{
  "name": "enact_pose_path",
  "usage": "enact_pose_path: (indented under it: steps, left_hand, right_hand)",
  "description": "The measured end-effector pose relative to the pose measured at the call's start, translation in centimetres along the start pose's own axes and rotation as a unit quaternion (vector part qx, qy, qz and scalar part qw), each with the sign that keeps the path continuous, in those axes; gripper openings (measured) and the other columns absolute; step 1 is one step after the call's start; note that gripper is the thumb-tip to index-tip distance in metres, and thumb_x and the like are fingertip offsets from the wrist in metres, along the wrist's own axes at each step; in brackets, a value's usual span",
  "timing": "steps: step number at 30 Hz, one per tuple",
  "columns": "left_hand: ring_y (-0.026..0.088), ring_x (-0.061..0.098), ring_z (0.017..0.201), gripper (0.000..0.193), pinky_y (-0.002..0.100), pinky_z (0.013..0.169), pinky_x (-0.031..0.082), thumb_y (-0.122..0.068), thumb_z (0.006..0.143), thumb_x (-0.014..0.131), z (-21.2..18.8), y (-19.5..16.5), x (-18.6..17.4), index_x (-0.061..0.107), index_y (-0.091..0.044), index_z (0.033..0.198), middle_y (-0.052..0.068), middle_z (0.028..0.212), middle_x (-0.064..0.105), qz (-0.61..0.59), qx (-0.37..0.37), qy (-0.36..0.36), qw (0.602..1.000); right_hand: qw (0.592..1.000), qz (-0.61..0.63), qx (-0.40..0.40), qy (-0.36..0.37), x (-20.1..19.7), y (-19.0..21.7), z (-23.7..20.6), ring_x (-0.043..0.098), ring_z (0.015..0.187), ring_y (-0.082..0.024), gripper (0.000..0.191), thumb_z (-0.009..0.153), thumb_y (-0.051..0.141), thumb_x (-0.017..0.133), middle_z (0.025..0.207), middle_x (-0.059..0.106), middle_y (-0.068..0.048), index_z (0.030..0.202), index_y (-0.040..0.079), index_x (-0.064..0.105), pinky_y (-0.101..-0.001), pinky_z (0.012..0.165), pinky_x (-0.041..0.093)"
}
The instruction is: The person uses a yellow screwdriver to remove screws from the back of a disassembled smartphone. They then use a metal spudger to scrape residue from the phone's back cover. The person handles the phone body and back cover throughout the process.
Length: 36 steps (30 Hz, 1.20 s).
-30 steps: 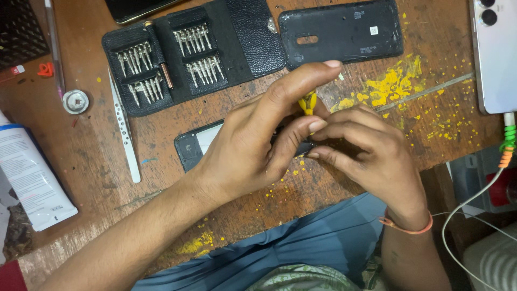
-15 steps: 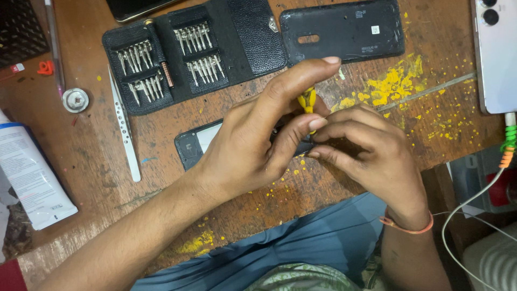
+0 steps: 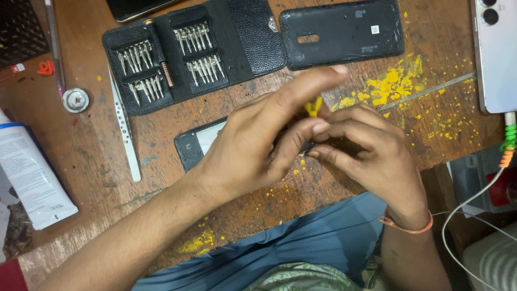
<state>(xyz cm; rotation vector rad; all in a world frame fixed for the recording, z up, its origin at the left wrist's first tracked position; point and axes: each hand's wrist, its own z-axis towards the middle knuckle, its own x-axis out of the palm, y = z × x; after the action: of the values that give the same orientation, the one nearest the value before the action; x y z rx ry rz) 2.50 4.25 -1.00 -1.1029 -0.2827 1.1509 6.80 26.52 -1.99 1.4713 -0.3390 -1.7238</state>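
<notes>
A dark phone [image 3: 195,144] lies face-up on the wooden bench, mostly hidden under my hands. My left hand [image 3: 253,145] lies over it and holds it, index finger stretched toward the black back cover [image 3: 344,33]. My right hand [image 3: 371,153] meets it from the right, fingers pinched together over the phone's right end. A small yellow tool [image 3: 313,106] sticks up between the two hands, apparently held by my right fingers; its lower part is hidden.
An open black case of screwdriver bits [image 3: 177,54] lies at the back left, with a white plastic strip [image 3: 125,129] beside it. A white tube [image 3: 29,172] is at the left edge. A white phone [image 3: 495,54] with a cable [image 3: 506,145] lies at the right. Yellow crumbs [image 3: 388,86] dot the wood.
</notes>
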Motion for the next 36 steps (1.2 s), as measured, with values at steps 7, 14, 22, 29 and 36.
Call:
enact_pose_path:
  steps: [7, 14, 22, 29, 36]
  left_hand:
    - [0.013, 0.062, 0.102, 0.051, 0.027, 0.089, 0.053, -0.007, 0.109, 0.068, 0.0, -0.9, -0.1, 0.045, -0.021, 0.153, 0.002, 0.117, 0.063, 0.1, 0.053, -0.024, 0.993]
    - [0.014, 0.063, 0.105, 0.047, 0.029, 0.093, 0.054, -0.002, 0.11, 0.065, 0.3, -1.7, 0.4, 0.044, -0.011, 0.151, 0.005, 0.122, 0.062, 0.049, 0.058, 0.012, 0.997]
    - [0.018, 0.062, 0.111, 0.041, 0.028, 0.098, 0.057, -0.01, 0.11, 0.062, 1.3, -3.3, 0.6, 0.051, -0.012, 0.149, 0.004, 0.123, 0.062, 0.067, 0.06, 0.003, 0.996]
    - [0.022, 0.057, 0.106, 0.029, 0.033, 0.095, 0.052, -0.017, 0.101, 0.071, 1.8, -4.8, 0.4, 0.065, -0.012, 0.129, 0.001, 0.124, 0.069, 0.084, 0.073, 0.016, 0.994]
    - [0.023, 0.061, 0.119, 0.034, 0.038, 0.107, 0.05, -0.006, 0.092, 0.068, 1.8, -5.4, 0.3, 0.066, -0.002, 0.126, 0.009, 0.121, 0.066, 0.043, 0.091, 0.012, 0.995]
  right_hand:
    - [0.998, 0.002, 0.069, 0.004, 0.1, -0.3, -0.4, 0.071, 0.085, -0.019, 0.033, 0.078, 0.012, 0.087, 0.101, 0.07, -0.008, 0.106, 0.003, 0.073, -0.0303, 0.07, 0.056]
    - [0.998, 0.012, 0.055, -0.012, 0.3, -1.9, -1.5, 0.072, 0.098, -0.024, 0.034, 0.08, 0.009, 0.083, 0.108, 0.069, -0.011, 0.111, 0.003, 0.071, -0.0355, 0.082, 0.057]
    - [0.988, 0.012, 0.154, 0.004, 0.7, -3.4, -2.1, 0.075, 0.095, -0.025, 0.028, 0.073, 0.003, 0.074, 0.1, 0.074, -0.008, 0.101, 0.004, 0.072, -0.0359, 0.083, 0.058]
    - [0.998, 0.039, 0.046, 0.013, 0.2, -2.7, -1.5, 0.069, 0.113, -0.027, 0.045, 0.073, 0.012, 0.077, 0.116, 0.071, -0.011, 0.117, 0.005, 0.066, -0.0364, 0.092, 0.054]
    - [0.996, 0.076, 0.041, 0.026, 0.0, -1.3, -0.8, 0.068, 0.114, -0.027, 0.039, 0.082, 0.015, 0.066, 0.117, 0.069, -0.011, 0.12, 0.006, 0.063, -0.0359, 0.094, 0.054]
